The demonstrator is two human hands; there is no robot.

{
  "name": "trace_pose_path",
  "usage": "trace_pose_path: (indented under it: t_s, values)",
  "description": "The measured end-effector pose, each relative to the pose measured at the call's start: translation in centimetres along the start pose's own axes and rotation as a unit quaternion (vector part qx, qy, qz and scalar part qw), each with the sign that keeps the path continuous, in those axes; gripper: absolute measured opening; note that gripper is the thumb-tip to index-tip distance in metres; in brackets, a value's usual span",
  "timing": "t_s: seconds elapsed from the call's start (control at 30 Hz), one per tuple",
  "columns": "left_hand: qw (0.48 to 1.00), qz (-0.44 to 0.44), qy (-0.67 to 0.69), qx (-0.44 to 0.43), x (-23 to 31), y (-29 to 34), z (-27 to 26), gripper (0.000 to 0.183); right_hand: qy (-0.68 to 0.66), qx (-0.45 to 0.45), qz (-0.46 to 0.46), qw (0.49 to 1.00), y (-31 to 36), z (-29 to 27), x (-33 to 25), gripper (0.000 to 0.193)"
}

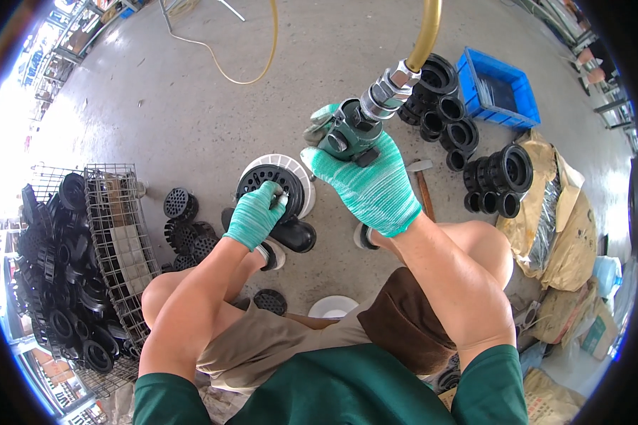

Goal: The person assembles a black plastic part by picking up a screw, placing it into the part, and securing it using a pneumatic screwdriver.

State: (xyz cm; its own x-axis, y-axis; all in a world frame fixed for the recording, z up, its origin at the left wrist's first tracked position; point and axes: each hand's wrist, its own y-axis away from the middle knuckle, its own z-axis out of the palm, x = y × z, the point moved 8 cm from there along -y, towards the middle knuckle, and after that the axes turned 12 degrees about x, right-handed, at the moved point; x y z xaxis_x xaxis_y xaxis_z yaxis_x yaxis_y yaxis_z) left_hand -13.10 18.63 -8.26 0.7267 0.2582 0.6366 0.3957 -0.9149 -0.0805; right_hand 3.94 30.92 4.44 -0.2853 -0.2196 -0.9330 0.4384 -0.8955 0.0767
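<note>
My right hand (368, 180), in a green knitted glove, is wrapped round a dark green air tool (349, 131). A metal coupling (388, 92) joins it to a yellow hose (429, 32). My left hand (255, 216), gloved too, rests over a round black drain fitting with a holed grate (268, 177). Its fingers are pinched together at the grate's near right side; whatever is between them is too small to make out. Under the fitting lies a white ribbed disc (308, 200), and a black pipe end (295, 236) sticks out toward me.
At left stands a wire basket (120, 219) beside heaped black parts (57, 283); loose black grates (181, 203) lie nearby. To the right are stacked black fittings (500, 173), a blue crate (500, 117), a hammer (423, 185) and brown sacks (571, 244). A white round piece (333, 306) lies between my legs.
</note>
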Motion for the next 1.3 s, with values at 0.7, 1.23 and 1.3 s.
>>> trace_pose_path:
  t_s: [0.7,1.23,1.3]
  values:
    - [0.778,-0.321,0.525,-0.129,1.6,1.1,-0.2,0.018,0.040,0.133,-0.078,0.987,-2.8,-5.2,-5.8,0.029]
    - [0.710,-0.309,0.628,-0.085,4.0,1.7,-3.6,0.021,-0.219,0.106,0.071,0.967,-1.0,-1.2,-3.6,0.040]
    - [0.704,-0.303,0.638,-0.076,3.2,1.7,-3.6,0.021,-0.203,0.126,0.068,0.969,-0.8,-1.3,-3.9,0.038]
